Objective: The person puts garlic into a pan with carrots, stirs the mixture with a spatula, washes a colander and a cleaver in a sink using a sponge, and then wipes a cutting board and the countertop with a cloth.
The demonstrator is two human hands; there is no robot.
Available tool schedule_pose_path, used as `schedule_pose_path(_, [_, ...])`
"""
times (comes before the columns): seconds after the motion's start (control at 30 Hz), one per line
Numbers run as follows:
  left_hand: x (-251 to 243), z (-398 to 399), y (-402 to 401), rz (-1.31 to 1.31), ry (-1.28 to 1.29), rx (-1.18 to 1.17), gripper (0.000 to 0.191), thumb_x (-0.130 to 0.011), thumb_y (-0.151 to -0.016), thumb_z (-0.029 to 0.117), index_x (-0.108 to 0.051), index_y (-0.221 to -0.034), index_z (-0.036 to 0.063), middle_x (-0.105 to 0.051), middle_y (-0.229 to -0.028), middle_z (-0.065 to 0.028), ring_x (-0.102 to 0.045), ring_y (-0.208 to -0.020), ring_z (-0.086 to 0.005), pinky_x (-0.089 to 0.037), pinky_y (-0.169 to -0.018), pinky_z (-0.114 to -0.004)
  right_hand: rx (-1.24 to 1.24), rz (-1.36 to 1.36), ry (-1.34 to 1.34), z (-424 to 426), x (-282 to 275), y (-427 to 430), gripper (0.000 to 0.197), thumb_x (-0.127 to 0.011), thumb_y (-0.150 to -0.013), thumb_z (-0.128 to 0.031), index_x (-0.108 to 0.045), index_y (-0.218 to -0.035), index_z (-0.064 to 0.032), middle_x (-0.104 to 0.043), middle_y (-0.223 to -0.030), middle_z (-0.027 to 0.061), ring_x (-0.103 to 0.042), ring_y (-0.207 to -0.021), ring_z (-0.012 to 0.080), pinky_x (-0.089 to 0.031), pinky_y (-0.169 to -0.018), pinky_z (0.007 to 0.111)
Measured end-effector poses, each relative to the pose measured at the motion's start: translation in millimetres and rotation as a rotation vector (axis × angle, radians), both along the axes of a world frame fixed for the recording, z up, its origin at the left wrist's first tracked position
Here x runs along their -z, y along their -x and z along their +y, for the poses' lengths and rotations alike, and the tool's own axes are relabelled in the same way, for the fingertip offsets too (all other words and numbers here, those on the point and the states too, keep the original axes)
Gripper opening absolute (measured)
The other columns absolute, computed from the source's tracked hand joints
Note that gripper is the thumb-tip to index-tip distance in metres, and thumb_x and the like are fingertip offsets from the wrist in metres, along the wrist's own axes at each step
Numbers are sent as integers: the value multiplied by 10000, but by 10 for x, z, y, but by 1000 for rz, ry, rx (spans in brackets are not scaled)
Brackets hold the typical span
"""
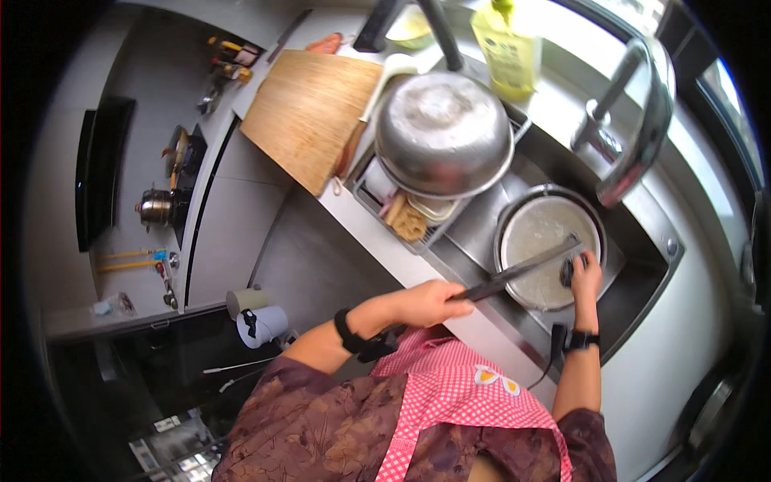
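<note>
My left hand grips one end of a long, narrow, dark utensil; its exact kind cannot be told. Its far end reaches over a round metal basin of cloudy liquid in the steel sink. At that far end, my right hand holds a dark, bunched scrubber, close beside or against the utensil. The blur hides the exact contact.
An upturned metal bowl covers part of a dish rack. Left of it lies a wooden cutting board. A chrome faucet arches over the sink's back right, and a yellow-green pouch stands behind the bowl.
</note>
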State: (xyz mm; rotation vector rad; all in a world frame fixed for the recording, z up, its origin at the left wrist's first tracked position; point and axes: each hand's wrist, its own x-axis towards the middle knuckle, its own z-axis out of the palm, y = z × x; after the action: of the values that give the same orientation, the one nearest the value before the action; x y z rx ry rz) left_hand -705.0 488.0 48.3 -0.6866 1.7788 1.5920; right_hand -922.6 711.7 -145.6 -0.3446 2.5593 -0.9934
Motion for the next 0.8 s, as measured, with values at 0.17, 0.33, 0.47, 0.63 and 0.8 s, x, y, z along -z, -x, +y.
schedule_pose_path(0.17, [-283, -184, -575, 342, 546, 38, 264, -619, -782, 260, -530, -825, 16, -541, -663, -161, -505, -551, -277, -423, -535, -347, 108, -342, 430, 105, 96, -140, 379, -552, -840, -194, -520, -1131, 47, -590, -1068, 124, -551, -985, 181, -418, -859, 271])
schedule_pose_path(0.33, [-75, -393, -1247, 281, 751, -537, 183, -582, -832, 171, -483, -781, 26, -415, -544, 27, -354, -481, -54, -295, -410, -230, 121, 297, -127, 112, 153, -36, 422, -625, -752, -228, -542, -1097, 1, -491, -1146, 228, -450, -1081, 357, -360, -927, 388])
schedule_pose_path(0.47, [89, -657, -1290, 338, 744, -830, 154, -530, -878, 172, -477, -801, 50, -396, -588, 42, -343, -496, -39, -287, -431, -207, 87, 79, -442, 221, 1, -91, 423, -661, -695, -156, -538, -1072, -7, -481, -1149, 214, -454, -1062, 366, -340, -947, 395])
schedule_pose_path(0.63, [451, -1182, -1024, 206, 1008, -813, 251, -530, -878, 245, -490, -790, 14, -448, -570, -6, -414, -488, -102, -349, -444, -268, -92, 487, -513, -7, 73, -315, 415, -656, -690, -133, -531, -1060, 8, -363, -1257, 249, -411, -1096, 400, -367, -926, 438])
schedule_pose_path(0.8, [893, -1450, -816, 347, 1294, -688, 325, -549, -853, 301, -508, -755, -6, -494, -580, -95, -460, -516, -213, -398, -507, -351, -278, 169, -189, -559, 124, -491, 572, -668, -697, -192, -451, -1219, -107, -223, -1342, 267, -364, -1140, 453, -356, -944, 477])
